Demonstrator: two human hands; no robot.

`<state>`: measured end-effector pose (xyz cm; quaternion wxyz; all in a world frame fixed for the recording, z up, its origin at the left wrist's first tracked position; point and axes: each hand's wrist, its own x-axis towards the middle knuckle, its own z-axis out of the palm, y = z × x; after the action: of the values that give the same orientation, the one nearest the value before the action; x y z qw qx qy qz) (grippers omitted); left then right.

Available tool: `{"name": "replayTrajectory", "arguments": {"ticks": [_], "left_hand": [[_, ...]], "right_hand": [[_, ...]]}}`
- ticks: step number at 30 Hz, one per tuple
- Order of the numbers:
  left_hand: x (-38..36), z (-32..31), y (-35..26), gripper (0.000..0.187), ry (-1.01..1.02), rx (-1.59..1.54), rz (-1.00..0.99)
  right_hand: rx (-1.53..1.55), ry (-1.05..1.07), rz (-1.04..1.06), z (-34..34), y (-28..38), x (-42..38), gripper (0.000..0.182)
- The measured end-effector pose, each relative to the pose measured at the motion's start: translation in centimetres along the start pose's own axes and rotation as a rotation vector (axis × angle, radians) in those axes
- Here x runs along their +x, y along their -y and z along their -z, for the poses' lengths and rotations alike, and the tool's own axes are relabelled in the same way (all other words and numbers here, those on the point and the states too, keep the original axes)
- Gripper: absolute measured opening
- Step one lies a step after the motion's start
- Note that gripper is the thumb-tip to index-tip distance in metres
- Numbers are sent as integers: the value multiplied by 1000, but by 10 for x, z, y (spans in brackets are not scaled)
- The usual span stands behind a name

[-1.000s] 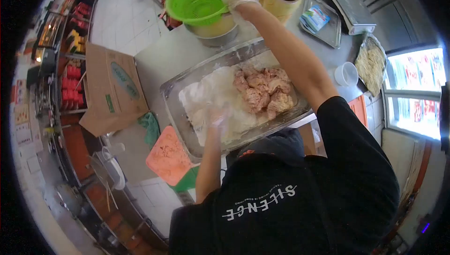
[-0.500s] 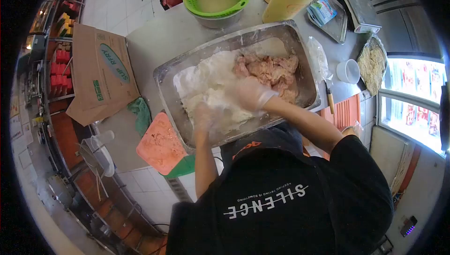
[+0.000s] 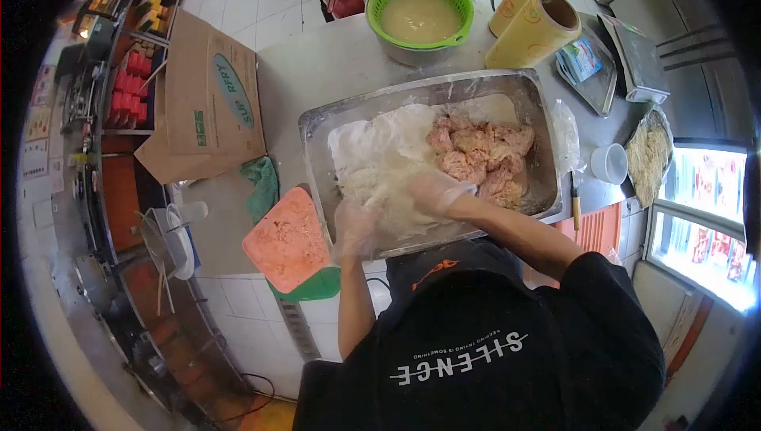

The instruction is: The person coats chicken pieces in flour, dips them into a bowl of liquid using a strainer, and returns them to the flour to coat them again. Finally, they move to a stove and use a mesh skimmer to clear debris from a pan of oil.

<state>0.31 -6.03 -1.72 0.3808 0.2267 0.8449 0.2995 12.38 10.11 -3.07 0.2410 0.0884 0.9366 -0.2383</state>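
A large metal tray [image 3: 349, 98] holds white flour [image 3: 372, 136] on its left side and pieces of raw chicken [image 3: 479, 150] on its right. My left hand [image 3: 355, 225], in a clear plastic glove, is over the flour near the tray's lower left corner. Close to the middle, my right hand [image 3: 436, 193], gloved too, is in or just above the flour, left of and below the chicken. Both hands are smeared by motion, and flour dust hides the fingers, so I cannot make out whether they hold anything.
Behind the tray stand a green basket [image 3: 461, 33] in a bowl and two yellow film rolls [image 3: 527, 39]. A cardboard box [image 3: 210, 106], green cloth [image 3: 261, 185] and pink lid [image 3: 287, 241] lie left. On the right are a white cup [image 3: 609, 164] and a knife [image 3: 576, 211].
The whole view has shifted, so the tray appears further right and lower. My right hand has moved down from the chicken's edge into the flour, and my left hand is nearer the tray's rim.
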Motion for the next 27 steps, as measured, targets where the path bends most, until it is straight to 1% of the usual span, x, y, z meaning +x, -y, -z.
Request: {"name": "replayTrajectory", "arguments": {"ticks": [2,4,5,6,8,9,10,12,14,15,18,20,21,22,24,26,27], "left_hand": [[9,-9,21,40,-46,-260,-48],[0,-8,21,37,-90,-276,-62],[-1,-7,14,36,-121,-174,-67],[0,-4,5,36,-158,-77,-70],[6,-7,7,35,-187,67,-218],[7,-11,11,34,-191,141,-281],[10,-19,15,33,-243,126,-374],[17,-38,20,33,-344,98,-563],[6,-42,14,32,-202,-194,-354],[3,-41,8,31,-134,-339,-253],[-24,-21,0,32,-223,-263,-40],[-19,-39,23,34,24,180,44],[-6,-50,33,35,129,394,70],[3,-61,38,37,179,447,-66],[10,-90,51,41,287,551,-336],[34,-132,80,44,294,546,-302],[46,-142,83,45,298,548,-288]], "right_hand": [[0,-134,16,30,2,-12,20],[-82,-126,143,43,14,-23,19],[-132,-135,198,49,15,-24,18],[87,-264,226,41,10,-16,20],[542,-482,287,-2,-1,4,24],[502,-605,321,-11,0,8,24],[460,-731,351,-11,1,16,25],[436,-683,389,-3,-2,16,27],[477,-332,395,33,-2,-5,29],[422,-127,20,22,-15,2,32],[-59,-342,-130,-12,-31,-1,29],[88,-395,-68,-24,-36,-8,28],[143,-434,-28,-17,-42,-7,28],[262,-489,-31,8,-42,-10,31],[510,-583,-45,79,-26,-33,37],[766,-684,16,118,-35,-34,41],[779,-727,16,146,-36,-39,42]]}}
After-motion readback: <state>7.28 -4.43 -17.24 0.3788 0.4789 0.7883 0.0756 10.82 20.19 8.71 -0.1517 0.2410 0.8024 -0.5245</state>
